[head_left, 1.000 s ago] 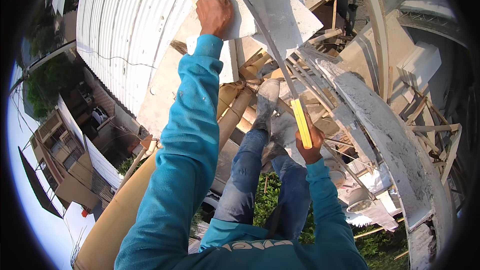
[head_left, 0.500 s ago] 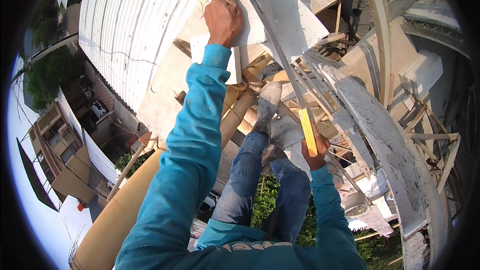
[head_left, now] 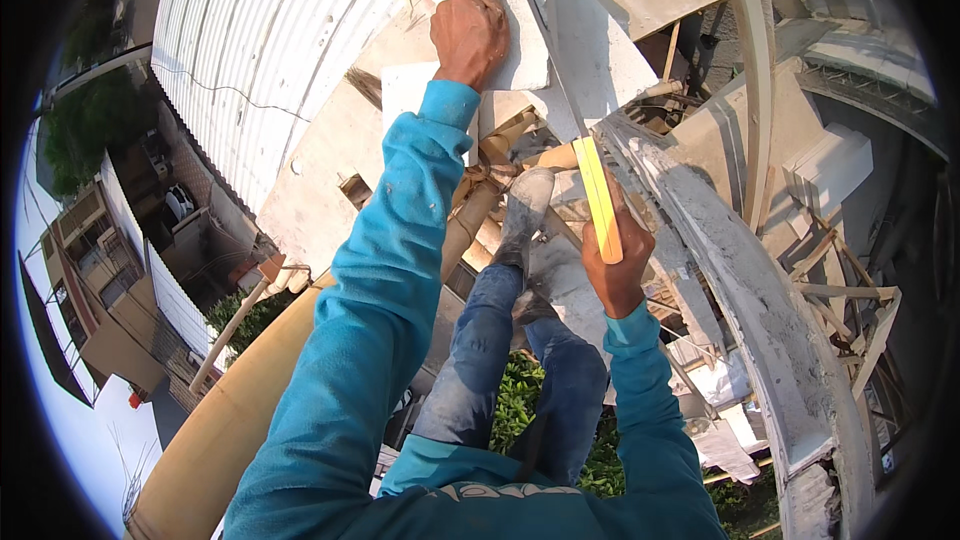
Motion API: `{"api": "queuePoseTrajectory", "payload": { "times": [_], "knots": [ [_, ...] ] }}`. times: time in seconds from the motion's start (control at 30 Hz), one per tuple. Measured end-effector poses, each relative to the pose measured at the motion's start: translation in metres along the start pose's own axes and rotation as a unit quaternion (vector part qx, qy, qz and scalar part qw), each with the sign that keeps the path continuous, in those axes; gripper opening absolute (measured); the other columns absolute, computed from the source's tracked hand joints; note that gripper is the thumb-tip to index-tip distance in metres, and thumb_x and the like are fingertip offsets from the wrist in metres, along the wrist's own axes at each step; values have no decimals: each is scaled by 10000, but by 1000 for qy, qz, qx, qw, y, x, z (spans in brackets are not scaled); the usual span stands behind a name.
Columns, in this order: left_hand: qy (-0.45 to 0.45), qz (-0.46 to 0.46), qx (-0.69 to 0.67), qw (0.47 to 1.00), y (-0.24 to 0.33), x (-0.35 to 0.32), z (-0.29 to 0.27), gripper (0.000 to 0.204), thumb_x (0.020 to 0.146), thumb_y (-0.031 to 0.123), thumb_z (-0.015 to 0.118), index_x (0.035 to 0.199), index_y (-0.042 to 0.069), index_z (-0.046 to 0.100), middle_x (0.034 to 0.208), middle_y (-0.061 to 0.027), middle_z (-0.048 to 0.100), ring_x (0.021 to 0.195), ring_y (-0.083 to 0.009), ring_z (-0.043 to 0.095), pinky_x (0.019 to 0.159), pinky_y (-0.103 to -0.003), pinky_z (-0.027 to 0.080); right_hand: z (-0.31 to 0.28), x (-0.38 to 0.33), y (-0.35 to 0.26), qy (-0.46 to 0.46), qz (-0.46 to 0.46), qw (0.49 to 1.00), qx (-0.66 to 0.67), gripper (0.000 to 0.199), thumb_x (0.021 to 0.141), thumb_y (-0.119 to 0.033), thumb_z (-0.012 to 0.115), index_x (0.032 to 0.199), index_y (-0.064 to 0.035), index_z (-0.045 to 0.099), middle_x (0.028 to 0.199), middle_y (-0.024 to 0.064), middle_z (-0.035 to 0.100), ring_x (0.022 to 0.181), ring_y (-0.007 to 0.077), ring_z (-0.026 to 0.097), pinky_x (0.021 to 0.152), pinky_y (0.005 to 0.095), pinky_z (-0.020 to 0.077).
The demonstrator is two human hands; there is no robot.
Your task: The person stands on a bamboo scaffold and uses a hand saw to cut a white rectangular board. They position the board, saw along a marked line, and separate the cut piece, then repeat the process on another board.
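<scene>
My left hand (head_left: 470, 35) bears down on a white slab (head_left: 525, 55), fingers partly curled against it, thumb and one finger pointing away from me. A handsaw's yellow handle (head_left: 598, 202) is wrapped in my right hand (head_left: 622, 250). Its long, thin blade (head_left: 562, 75) runs away from me along the slab's right edge; the far end passes out of the picture's top. Another pale board (head_left: 605, 55) lies beneath and right of the blade. I cannot tell how deep the teeth sit in the slab.
My boot (head_left: 527, 205) rests among bamboo poles (head_left: 470, 220) lashed together, with plants far below. A rough concrete ledge (head_left: 740, 290) curves along the right. White corrugated roofing (head_left: 260, 40) lies at the left. A thick pole (head_left: 230, 420) slants at lower left; an upright timber (head_left: 752, 80) stands at right.
The saw and my right hand have moved away from me, up the picture and slightly left. My left hand stays on the slab; the whole view has shifted a little.
</scene>
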State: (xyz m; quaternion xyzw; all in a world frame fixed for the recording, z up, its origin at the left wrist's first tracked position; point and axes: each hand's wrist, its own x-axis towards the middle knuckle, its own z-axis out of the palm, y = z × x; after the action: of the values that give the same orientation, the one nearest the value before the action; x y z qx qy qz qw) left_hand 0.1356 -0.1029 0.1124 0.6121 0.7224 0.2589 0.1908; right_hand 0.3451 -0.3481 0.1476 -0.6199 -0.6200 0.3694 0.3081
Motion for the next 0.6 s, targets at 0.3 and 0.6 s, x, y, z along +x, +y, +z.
{"api": "queuePoseTrajectory", "payload": {
  "times": [0.3, 0.6],
  "knots": [
    [-20, -75, 7, 997, 15, 1, -2, 637, 1053, 503, 307, 1367, -27, 470, 745, -291, 674, 722, -480, 670, 703, -577, 498, 4, 66, -71, 53, 11, 996, 70, 547, 850, 62, 564, 1394, 28, 523, 1184, 277, 663, 1034, 258, 690, 805, 357, 539],
    [-81, -201, -120, 969, 13, 17, 4, 763, 1006, 651, 265, 1411, 46, 494, 1114, -326, 659, 1057, -506, 622, 937, -546, 472, -6, 74, -97, 44, -97, 994, 0, 576, 912, -31, 596, 1452, 38, 409, 1255, 294, 617, 1097, 384, 668, 888, 408, 542]
  ]
}}
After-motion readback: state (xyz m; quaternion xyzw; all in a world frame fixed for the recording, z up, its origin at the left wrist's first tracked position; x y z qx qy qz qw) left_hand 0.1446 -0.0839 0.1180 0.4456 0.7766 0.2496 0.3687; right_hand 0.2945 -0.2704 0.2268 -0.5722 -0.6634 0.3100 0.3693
